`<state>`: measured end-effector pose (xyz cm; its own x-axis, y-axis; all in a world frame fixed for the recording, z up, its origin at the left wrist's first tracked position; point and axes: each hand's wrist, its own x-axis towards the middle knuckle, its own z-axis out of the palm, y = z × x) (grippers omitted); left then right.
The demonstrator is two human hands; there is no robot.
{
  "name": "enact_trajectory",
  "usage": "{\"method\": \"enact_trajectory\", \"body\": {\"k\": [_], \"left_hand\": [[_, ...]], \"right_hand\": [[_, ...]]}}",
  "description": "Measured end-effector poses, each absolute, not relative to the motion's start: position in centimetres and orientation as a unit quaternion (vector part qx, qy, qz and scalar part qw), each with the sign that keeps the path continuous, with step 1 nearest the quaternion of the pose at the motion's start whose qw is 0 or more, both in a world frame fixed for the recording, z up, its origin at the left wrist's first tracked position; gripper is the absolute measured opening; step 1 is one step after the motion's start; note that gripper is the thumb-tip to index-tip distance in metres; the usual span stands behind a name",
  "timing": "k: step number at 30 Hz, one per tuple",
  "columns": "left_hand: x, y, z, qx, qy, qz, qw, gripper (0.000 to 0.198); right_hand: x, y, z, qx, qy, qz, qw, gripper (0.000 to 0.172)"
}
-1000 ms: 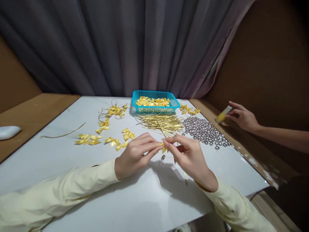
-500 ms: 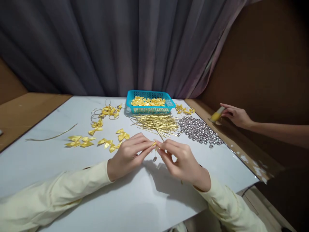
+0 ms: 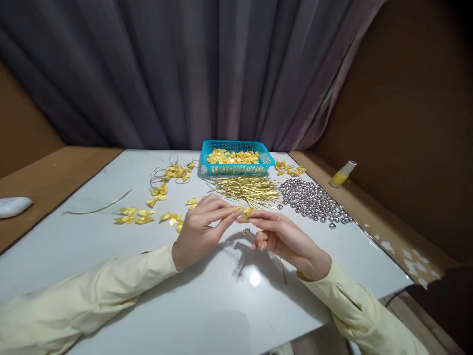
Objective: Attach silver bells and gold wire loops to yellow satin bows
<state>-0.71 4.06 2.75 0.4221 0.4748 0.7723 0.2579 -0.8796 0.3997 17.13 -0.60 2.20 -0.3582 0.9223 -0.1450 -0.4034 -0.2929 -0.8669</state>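
Observation:
My left hand (image 3: pixel 204 225) and my right hand (image 3: pixel 281 236) meet above the middle of the white table (image 3: pixel 207 305). Both pinch a small yellow ribbon bow (image 3: pixel 246 213) between their fingertips. A thin gold wire tie (image 3: pixel 281 266) runs down from the bow under my right hand, and a small silver bell (image 3: pixel 246 231) hangs just below the bow. Both arms wear pale yellow sleeves.
A blue basket (image 3: pixel 269 159) of yellow bows stands at the back. In front of it lie a pile of gold wire ties (image 3: pixel 247 190) and a heap of silver bells (image 3: pixel 312 201). Finished bows (image 3: pixel 136 215) lie at the left. A small yellow bottle (image 3: pixel 342 174) stands on the right ledge.
The other person's hand at the right has withdrawn and left the yellow bottle standing. My hands have lifted the bow slightly, and my right hand has turned palm-up beneath it.

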Motion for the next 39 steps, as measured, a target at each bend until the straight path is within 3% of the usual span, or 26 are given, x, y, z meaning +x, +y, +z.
{"method": "enact_trajectory", "body": {"k": [4, 13, 19, 35, 39], "left_hand": [[-0.7, 3.9, 2.9, 0.826, 0.24, 0.488, 0.146, 0.009], [-0.4, 3.5, 3.7, 0.789, 0.314, 0.484, 0.212, 0.013], [-0.4, 3.5, 3.3, 0.787, 0.312, 0.478, 0.233, 0.013], [-0.3, 3.0, 3.2, 0.745, 0.339, 0.444, 0.365, 0.014], [-0.3, 2.9, 3.3, 0.75, 0.323, 0.462, 0.346, 0.013]], "right_hand": [[16.5, -0.6, 1.8, -0.3, -0.387, 0.772, 0.406, 0.014], [16.3, -0.8, 1.8, -0.31, -0.417, 0.73, 0.444, 0.013], [15.9, -1.0, 2.0, -0.289, -0.387, 0.771, 0.415, 0.016], [14.9, -1.0, 1.4, -0.322, -0.42, 0.691, 0.493, 0.015], [14.7, -1.2, 1.5, -0.359, -0.431, 0.659, 0.5, 0.018]]}}
